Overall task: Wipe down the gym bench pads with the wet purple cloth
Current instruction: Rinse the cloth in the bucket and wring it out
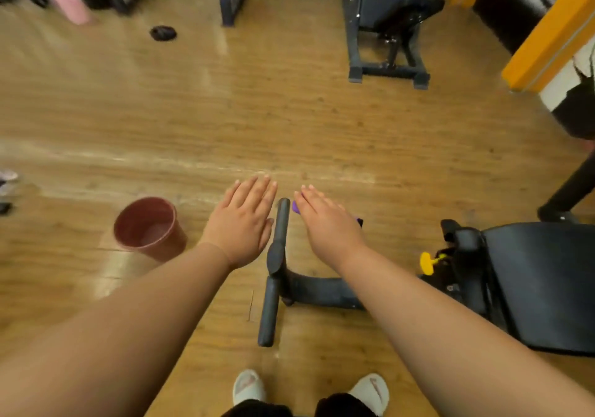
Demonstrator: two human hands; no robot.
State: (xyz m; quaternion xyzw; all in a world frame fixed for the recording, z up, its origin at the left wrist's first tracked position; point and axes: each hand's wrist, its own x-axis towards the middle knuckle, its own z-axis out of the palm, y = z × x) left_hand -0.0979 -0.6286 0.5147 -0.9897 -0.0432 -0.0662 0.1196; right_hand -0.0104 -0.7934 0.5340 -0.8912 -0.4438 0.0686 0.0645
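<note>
While right hand [325, 220] covers it, purple cloth [295, 208] barely visible

Warm, even light, glare streaks on the floor [222, 39], blurred, bent edges.

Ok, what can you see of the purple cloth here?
Little of the cloth shows: a bright purple corner by the fingers of the right hand and a darker scrap past its other edge. The hand, fingers straight, covers the rest, just right of the black bar. Folds, wetness and what it lies on cannot be told.
</note>
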